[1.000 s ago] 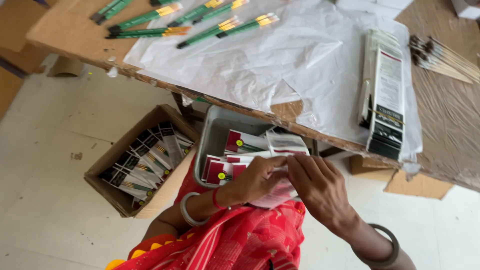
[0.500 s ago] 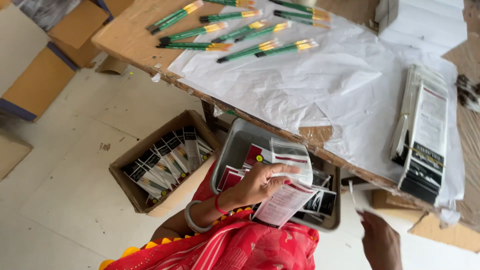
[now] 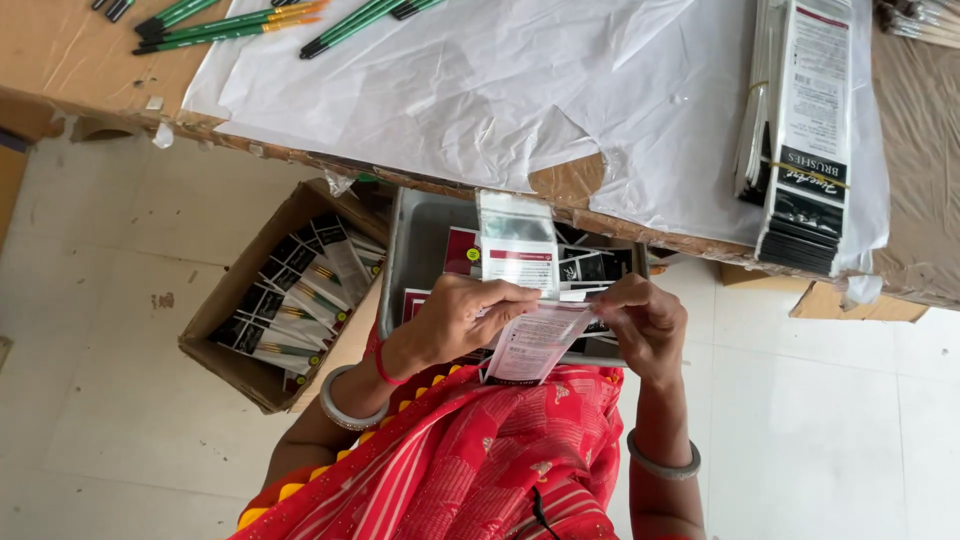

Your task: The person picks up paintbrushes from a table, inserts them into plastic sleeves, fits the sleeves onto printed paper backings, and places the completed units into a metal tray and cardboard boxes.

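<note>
Grey tray (image 3: 420, 235) of packets (image 3: 462, 250) (cardboard box (image 3: 235, 300) alongside)

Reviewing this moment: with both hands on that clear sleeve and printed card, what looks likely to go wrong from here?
1. The left hand and right hand pinch the clear plastic sleeve and white printed card only at the edges; either may slip onto the red garment.
2. The card already bends, so it may crease.
3. The grey tray below is crowded, so a dropped piece could get lost.
</note>
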